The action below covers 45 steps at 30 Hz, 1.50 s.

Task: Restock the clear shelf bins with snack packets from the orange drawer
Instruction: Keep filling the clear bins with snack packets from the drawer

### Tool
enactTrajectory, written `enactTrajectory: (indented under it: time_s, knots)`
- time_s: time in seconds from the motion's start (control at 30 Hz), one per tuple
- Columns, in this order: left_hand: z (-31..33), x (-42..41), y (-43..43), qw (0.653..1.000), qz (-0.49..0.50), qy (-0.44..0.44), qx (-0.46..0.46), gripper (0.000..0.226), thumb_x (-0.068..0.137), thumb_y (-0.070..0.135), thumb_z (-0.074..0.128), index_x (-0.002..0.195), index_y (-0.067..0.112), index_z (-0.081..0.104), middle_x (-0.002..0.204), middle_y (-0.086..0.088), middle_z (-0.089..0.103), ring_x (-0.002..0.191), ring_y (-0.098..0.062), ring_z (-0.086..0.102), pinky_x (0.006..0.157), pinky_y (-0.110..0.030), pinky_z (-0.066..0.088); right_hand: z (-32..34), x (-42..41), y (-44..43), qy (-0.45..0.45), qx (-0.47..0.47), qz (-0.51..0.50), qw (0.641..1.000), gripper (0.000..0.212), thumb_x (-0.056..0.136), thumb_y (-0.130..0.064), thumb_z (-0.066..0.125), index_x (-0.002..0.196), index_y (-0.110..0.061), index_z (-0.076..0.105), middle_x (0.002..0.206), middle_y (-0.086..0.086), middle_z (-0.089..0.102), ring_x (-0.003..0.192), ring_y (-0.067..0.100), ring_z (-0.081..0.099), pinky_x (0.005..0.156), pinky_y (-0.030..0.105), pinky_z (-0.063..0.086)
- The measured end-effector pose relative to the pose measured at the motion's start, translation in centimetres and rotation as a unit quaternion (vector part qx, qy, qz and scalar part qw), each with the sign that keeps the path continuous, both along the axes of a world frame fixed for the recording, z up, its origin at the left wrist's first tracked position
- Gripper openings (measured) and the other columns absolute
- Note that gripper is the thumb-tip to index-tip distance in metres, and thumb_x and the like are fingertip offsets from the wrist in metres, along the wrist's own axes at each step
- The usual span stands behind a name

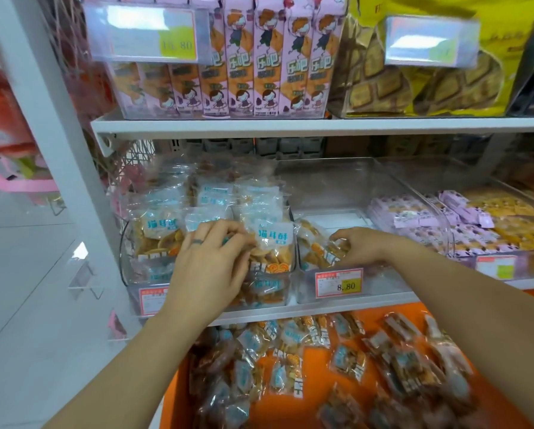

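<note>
White metal shelving [259, 125] in a shop fills the view, its upper shelf lined with tall pink cartoon-printed cartons [265, 66] and yellow bags of biscuits [445, 88]. On the shelf below stand clear plastic bins side by side. The left clear bin [123, 249] is heaped above its rim with clear snack packets bearing pale blue labels [216, 193]. The middle clear bin [337, 181] holds only a few packets, all in its front left corner, and a red-and-yellow price tag [338, 283] is fixed to its front. Further right, a bin holds small purple packets [405, 215].

Both bare forearms reach up from below. The left hand [210, 264], with a dark ring [197, 242] on one finger, lies on the front of the heap with its fingers bent – the tips close on the edge of a blue-labelled packet of round orange crisps [272, 239] at the top of the left bin. The right hand [361, 246] is inside the middle bin, its fingers curled and pinching a crinkled clear packet [333, 252] near the front wall.

Below the shelf, the flat orange drawer [290, 410] stands pulled out – loose snack packets [349, 363] lie scattered across its floor, some overlapping; those toward the right are blurred.
</note>
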<state>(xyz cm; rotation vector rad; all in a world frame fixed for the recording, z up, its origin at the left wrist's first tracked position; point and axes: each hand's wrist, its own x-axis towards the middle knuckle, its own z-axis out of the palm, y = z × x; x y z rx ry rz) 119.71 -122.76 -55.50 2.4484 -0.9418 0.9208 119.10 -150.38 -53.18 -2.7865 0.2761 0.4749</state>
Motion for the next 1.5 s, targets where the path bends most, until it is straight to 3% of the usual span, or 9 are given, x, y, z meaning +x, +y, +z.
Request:
enactTrajectory:
  time_s: [0.43, 0.57, 0.67, 0.8, 0.9, 1.17, 1.3, 1.43, 1.5]
  knots:
    - [1.2, -1.0, 0.1, 0.999, -0.044, 0.013, -0.019, 0.028, 0.087, 0.029, 0.044, 0.097, 0.019, 0.069, 0.103, 0.005, 0.056, 0.094, -0.012, 0.049, 0.072, -0.03, 0.04, 4.1, -3.9, -1.0, -0.24, 0.033, -0.054, 0.969, 0.055, 0.082, -0.019, 0.07, 0.133, -0.019, 0.048, 0.113, 0.005, 0.062, 0.088, 0.016, 0.056, 0.071, 0.021, 0.037]
    - [2.5, -3.0, -0.3, 0.97, -0.13, 0.168, -0.115, 0.019, 0.093, 0.029, 0.055, 0.11, 0.032, 0.062, 0.107, 0.018, 0.053, 0.092, -0.001, 0.056, 0.081, -0.023, 0.047, 7.3, -6.4, 1.3, -0.283, 0.08, -0.017, 0.956, 0.056, 0.079, -0.02, 0.071, 0.131, -0.026, 0.049, 0.115, -0.001, 0.059, 0.093, 0.015, 0.058, 0.08, 0.03, 0.047]
    - [4.0, -4.9, -0.5, 0.874, -0.157, 0.38, -0.257, 0.042, 0.081, 0.045, 0.065, 0.118, 0.045, 0.046, 0.111, 0.023, 0.054, 0.1, 0.006, 0.058, 0.086, -0.019, 0.049, 8.9, -8.4, 4.3, -0.276, 0.169, 0.001, 0.946, 0.055, 0.079, -0.016, 0.071, 0.126, -0.033, 0.048, 0.111, -0.008, 0.058, 0.082, 0.016, 0.066, 0.073, 0.038, 0.058]
    - [4.7, -6.0, -0.2, 0.695, -0.206, 0.579, -0.373, 0.064, 0.072, 0.06, 0.068, 0.125, 0.031, 0.047, 0.122, 0.008, 0.061, 0.111, -0.008, 0.061, 0.089, -0.039, 0.055, 9.7, -10.0, 8.3, -0.268, 0.281, 0.032, 0.921, 0.055, 0.078, -0.012, 0.071, 0.122, -0.035, 0.049, 0.109, -0.01, 0.063, 0.079, 0.016, 0.07, 0.067, 0.037, 0.06]
    - [5.3, -6.4, 0.2, 0.578, -0.233, 0.611, -0.489, 0.055, 0.076, 0.043, 0.071, 0.124, 0.021, 0.054, 0.119, 0.0, 0.067, 0.105, -0.015, 0.066, 0.077, -0.037, 0.058, 9.5, -10.2, 10.4, -0.242, 0.347, 0.046, 0.905, 0.057, 0.08, -0.008, 0.071, 0.128, -0.029, 0.049, 0.119, -0.006, 0.062, 0.091, 0.012, 0.068, 0.068, 0.029, 0.059]
    - [6.1, -4.8, 3.0, 0.409, -0.251, 0.633, -0.607, 0.045, 0.077, 0.028, 0.06, 0.119, 0.011, 0.06, 0.108, -0.012, 0.071, 0.09, -0.023, 0.071, 0.067, -0.036, 0.06, 8.9, -8.9, 12.0, -0.126, 0.589, -0.004, 0.798, 0.072, 0.069, 0.008, 0.066, 0.129, -0.028, 0.049, 0.124, 0.012, 0.06, 0.103, 0.029, 0.065, 0.085, 0.047, 0.055]
    - [6.0, -4.1, 4.4, 0.392, -0.256, 0.616, -0.634, 0.036, 0.086, 0.025, 0.055, 0.12, 0.014, 0.059, 0.11, -0.012, 0.07, 0.09, -0.023, 0.071, 0.071, -0.037, 0.06, 8.1, -8.2, 11.6, -0.145, 0.6, -0.032, 0.786, 0.066, 0.079, 0.022, 0.051, 0.132, -0.018, 0.049, 0.11, 0.013, 0.065, 0.091, 0.024, 0.065, 0.072, 0.031, 0.058]
    - [6.2, -3.3, 5.8, 0.461, -0.221, 0.581, -0.633, 0.023, 0.096, 0.022, 0.048, 0.11, 0.013, 0.063, 0.101, -0.008, 0.073, 0.092, -0.02, 0.07, 0.079, -0.039, 0.059, 7.8, -8.3, 11.0, -0.175, 0.599, -0.068, 0.778, 0.051, 0.083, 0.016, 0.052, 0.126, -0.012, 0.054, 0.109, 0.01, 0.07, 0.093, 0.022, 0.069, 0.08, 0.034, 0.057]
    - [6.3, -3.1, 6.4, 0.498, -0.2, 0.559, -0.632, 0.02, 0.096, 0.021, 0.048, 0.106, 0.012, 0.064, 0.095, -0.005, 0.074, 0.095, -0.02, 0.067, 0.082, -0.039, 0.054, 7.9, -8.4, 11.0, -0.2, 0.58, -0.091, 0.785, 0.044, 0.084, 0.01, 0.056, 0.122, -0.012, 0.058, 0.104, 0.009, 0.072, 0.086, 0.016, 0.07, 0.07, 0.026, 0.056]
